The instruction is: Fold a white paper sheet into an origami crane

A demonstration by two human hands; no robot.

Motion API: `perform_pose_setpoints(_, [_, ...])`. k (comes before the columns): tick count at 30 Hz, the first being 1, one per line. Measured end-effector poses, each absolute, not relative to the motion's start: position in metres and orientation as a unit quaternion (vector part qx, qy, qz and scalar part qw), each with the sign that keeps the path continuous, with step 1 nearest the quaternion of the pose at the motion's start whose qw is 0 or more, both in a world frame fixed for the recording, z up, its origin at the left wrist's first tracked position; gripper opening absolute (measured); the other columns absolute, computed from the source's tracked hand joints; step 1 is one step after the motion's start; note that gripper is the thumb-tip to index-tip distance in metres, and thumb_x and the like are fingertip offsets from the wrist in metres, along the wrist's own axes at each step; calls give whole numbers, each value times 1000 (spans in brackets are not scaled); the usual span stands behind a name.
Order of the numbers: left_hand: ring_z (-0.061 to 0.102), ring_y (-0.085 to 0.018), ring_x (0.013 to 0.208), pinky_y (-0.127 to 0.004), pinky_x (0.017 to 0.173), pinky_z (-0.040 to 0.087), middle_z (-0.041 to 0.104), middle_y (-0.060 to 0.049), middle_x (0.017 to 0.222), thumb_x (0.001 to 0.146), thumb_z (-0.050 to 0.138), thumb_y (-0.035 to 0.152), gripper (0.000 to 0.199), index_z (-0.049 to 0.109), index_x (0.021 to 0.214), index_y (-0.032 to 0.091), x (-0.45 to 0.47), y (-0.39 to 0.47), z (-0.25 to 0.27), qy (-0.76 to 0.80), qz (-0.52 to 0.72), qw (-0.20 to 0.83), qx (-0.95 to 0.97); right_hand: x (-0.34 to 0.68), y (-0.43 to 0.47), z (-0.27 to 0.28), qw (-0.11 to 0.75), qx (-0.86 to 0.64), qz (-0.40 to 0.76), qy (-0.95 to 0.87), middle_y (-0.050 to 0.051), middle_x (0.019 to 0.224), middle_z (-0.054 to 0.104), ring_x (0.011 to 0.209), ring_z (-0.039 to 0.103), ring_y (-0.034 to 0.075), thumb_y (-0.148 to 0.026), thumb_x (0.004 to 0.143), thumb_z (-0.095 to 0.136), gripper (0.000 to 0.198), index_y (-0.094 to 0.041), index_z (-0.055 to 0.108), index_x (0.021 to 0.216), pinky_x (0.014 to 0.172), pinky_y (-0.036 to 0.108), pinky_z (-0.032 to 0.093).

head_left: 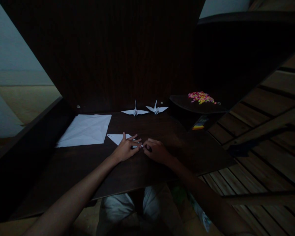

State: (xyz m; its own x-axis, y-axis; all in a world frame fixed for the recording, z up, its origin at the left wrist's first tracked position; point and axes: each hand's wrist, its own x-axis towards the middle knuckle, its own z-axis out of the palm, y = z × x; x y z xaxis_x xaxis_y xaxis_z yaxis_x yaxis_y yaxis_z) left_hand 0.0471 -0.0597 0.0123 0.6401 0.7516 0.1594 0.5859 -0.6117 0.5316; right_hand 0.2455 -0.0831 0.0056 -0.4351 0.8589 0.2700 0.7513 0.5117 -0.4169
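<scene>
A folded piece of white paper (117, 138) lies on the dark desk, its pointed end showing to the left. My left hand (125, 149) rests flat across it with fingers spread, covering much of its middle. At the paper's right tip, my right hand (157, 151) has its thumb and fingers closed in a pinch, right beside the left fingertips. Only a sliver of white shows between the two hands. Behind them stand two white paper cranes, one crane (135, 112) straight ahead and another crane (157, 110) to its right, wings spread.
A creased white paper sheet (86, 130) lies at the left of the desk (83, 164). On a small rounded shelf (180, 101) at the right sits a heap of small colourful pieces (201, 97). A tall dark panel (113, 55) rises at the back; wooden slats (272, 164) stand right.
</scene>
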Motion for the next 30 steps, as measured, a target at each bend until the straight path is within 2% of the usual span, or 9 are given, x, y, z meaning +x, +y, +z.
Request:
perform_pose_setpoints(4, [42, -28, 132, -68, 105, -11, 63, -5, 124, 88, 53, 30, 24, 69, 105, 29, 48, -60, 13, 392, 189, 225, 872, 249, -72, 6, 281, -471, 185, -815, -2, 66, 57, 60, 51, 10, -11, 73, 62, 8, -16, 66, 78, 63, 22, 39])
perform_pose_setpoints(10, [42, -27, 131, -68, 106, -10, 63, -5, 123, 89, 53, 31, 22, 70, 102, 29, 49, -59, 13, 396, 194, 234, 867, 251, -60, 8, 276, -483, 297, -776, 1, 69, 67, 57, 54, 9, -17, 74, 63, 7, -15, 70, 74, 54, 20, 39])
perform_pose_setpoints(14, [43, -27, 131, -67, 106, -10, 65, -4, 120, 88, 54, 30, 21, 71, 101, 29, 50, -59, 13, 399, 196, 238, 864, 250, -56, 8, 265, -506, 379, -728, 1, 65, 67, 48, 54, 8, -25, 72, 66, 11, -15, 70, 74, 42, 17, 36])
perform_pose_setpoints(18, [43, -27, 131, -67, 106, -11, 66, -3, 119, 86, 56, 28, 21, 71, 101, 30, 50, -58, 13, 403, 199, 241, 860, 249, -53, 5, 268, -523, 442, -677, -2, 57, 63, 35, 46, 6, -29, 68, 69, 16, -14, 68, 72, 31, 16, 31])
perform_pose_setpoints(26, [42, -27, 131, -67, 105, -12, 66, -4, 119, 85, 55, 28, 22, 71, 100, 29, 51, -58, 13, 408, 184, 241, 861, 246, -49, 9, 271, -516, 464, -667, -5, 50, 57, 31, 45, 5, -23, 64, 70, 10, -14, 65, 68, 30, 15, 28])
perform_pose_setpoints(30, [38, -28, 134, -67, 105, -13, 60, -5, 127, 86, 52, 30, 28, 68, 109, 28, 45, -57, 14, 390, 179, 260, 865, 247, -48, 8, 263, -509, 492, -655, -7, 51, 55, 30, 45, 5, -20, 65, 67, 9, -15, 65, 72, 31, 16, 30])
